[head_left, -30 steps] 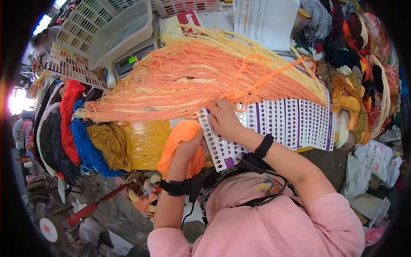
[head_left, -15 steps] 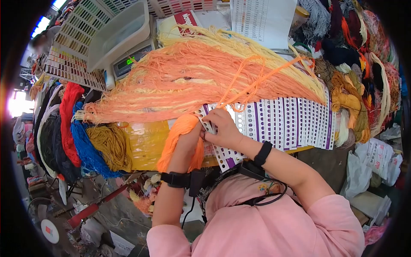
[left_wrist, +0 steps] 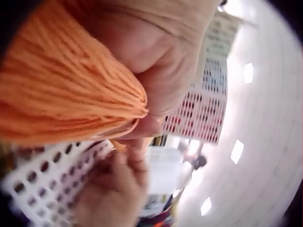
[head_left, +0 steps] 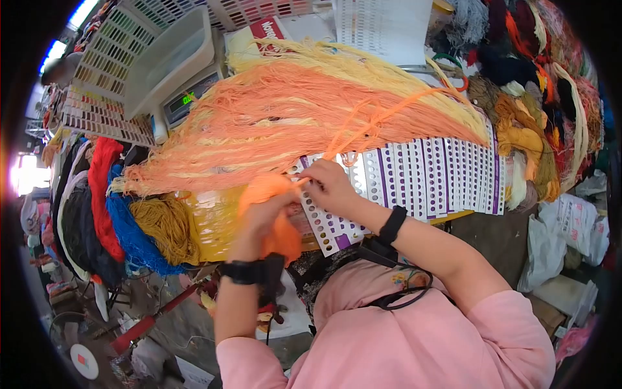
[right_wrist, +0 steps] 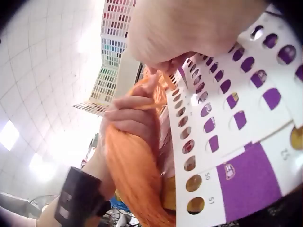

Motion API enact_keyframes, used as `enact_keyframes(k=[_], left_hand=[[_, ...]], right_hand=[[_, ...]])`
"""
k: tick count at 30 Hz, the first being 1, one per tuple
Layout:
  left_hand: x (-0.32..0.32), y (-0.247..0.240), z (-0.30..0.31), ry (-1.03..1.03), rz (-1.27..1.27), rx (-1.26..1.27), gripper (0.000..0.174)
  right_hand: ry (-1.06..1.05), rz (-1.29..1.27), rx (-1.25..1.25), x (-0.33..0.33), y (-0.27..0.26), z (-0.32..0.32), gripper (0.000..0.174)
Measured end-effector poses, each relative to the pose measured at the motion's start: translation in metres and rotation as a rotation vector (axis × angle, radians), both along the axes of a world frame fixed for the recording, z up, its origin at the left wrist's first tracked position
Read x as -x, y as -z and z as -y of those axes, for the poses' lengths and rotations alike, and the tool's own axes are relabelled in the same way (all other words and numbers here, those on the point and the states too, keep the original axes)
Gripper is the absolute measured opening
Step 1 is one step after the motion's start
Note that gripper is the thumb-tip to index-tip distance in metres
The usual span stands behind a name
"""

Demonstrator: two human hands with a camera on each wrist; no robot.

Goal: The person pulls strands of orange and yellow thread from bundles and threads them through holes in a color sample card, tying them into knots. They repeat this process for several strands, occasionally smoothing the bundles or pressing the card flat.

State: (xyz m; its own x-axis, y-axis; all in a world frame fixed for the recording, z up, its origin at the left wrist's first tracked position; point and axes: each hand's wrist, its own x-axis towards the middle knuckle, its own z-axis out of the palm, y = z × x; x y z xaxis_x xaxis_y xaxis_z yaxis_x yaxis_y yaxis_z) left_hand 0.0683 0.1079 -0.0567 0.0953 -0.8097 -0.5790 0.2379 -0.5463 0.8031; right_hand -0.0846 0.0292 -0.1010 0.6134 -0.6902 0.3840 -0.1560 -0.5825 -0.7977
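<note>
A bright orange yarn skein (head_left: 282, 235) hangs over the left hand (head_left: 267, 217), whose curled fingers grip its gathered end in the left wrist view (left_wrist: 71, 80). Close beside it, the right hand (head_left: 332, 188) pinches a thin orange strand, with fingertips near the left fingers. In the right wrist view the left hand's fingers (right_wrist: 135, 113) are curled with strand loops (right_wrist: 161, 94) about them. The strand runs up over a wide spread of peach and yellow yarn (head_left: 259, 129). White punched cards (head_left: 414, 175) lie under the right hand.
A scale with a white tray (head_left: 172, 61) stands at the back left, near a colour chart (head_left: 107, 71). Printed paper (head_left: 382, 32) lies at the back. Red yarn (head_left: 103, 194) and blue yarn (head_left: 133, 233) hang left; tan skeins (head_left: 523, 142) lie right.
The right hand has come off the spread yarn's edge to meet the left hand. The left hand has turned and moved slightly left, and the skein on it has shifted.
</note>
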Motion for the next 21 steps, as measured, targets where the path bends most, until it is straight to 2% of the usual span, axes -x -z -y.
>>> enact_keyframes(k=[1, 3, 4, 5, 6, 7, 8, 9, 11, 13, 14, 15, 16, 17, 18, 21], left_hand=[[-0.013, -0.010, -0.006, -0.004, 0.041, 0.023, 0.012], [-0.046, -0.056, -0.025, -0.276, 0.068, -0.116, 0.014], [-0.097, -0.050, -0.049, -0.276, -0.076, -0.063, 0.014], [-0.114, -0.079, -0.059, -0.436, 0.007, 0.033, 0.012], [-0.140, -0.096, -0.071, -0.480, 0.265, 0.180, 0.010], [-0.193, -0.094, -0.097, -0.501, 0.152, 0.249, 0.009], [-0.187, -0.107, -0.092, -0.819, 0.213, 0.310, 0.010], [-0.200, -0.124, -0.100, -0.730, -0.080, 0.325, 0.012], [-0.205, -0.124, -0.109, -1.198, 0.325, 0.282, 0.014], [-0.214, -0.103, -0.132, -0.811, 0.130, 0.308, 0.017], [-0.151, -0.109, -0.108, -0.756, 0.246, 0.317, 0.019], [-0.107, -0.107, -0.099, -0.593, 0.242, 0.300, 0.025], [-0.101, -0.102, -0.099, -0.634, 0.133, 0.332, 0.028], [-0.035, -0.095, -0.084, -0.459, -0.248, 0.249, 0.032], [-0.003, -0.089, -0.077, -0.456, -0.322, 0.247, 0.036], [0.050, -0.079, -0.057, -0.430, -0.509, 0.278, 0.046]], right_hand=[[0.013, -0.093, 0.037, 0.000, -0.002, -0.005, 0.027], [0.033, -0.276, 0.110, -0.002, -0.011, -0.011, 0.040], [0.007, -0.352, 0.044, -0.003, -0.014, -0.011, 0.048], [0.022, -0.356, 0.045, -0.004, -0.016, -0.011, 0.047], [0.034, -0.359, 0.048, -0.005, -0.017, -0.011, 0.046], [0.043, -0.361, 0.051, -0.006, -0.018, -0.012, 0.045], [0.055, -0.370, 0.058, -0.007, -0.018, -0.013, 0.044], [0.064, -0.378, 0.067, -0.008, -0.017, -0.013, 0.044], [0.063, -0.384, 0.087, -0.010, -0.018, -0.014, 0.043], [0.060, -0.399, 0.100, -0.008, -0.017, -0.013, 0.043], [0.050, -0.367, 0.103, -0.006, -0.017, -0.012, 0.040], [0.032, -0.271, 0.060, -0.005, -0.015, -0.010, 0.038], [0.009, -0.178, 0.018, -0.003, -0.012, -0.007, 0.036], [-0.014, -0.085, -0.023, 0.000, -0.009, -0.006, 0.035], [0.021, 0.018, 0.071, 0.006, -0.016, -0.005, 0.022], [-0.069, -0.024, -0.742, 0.026, -0.064, -0.019, 0.013]])
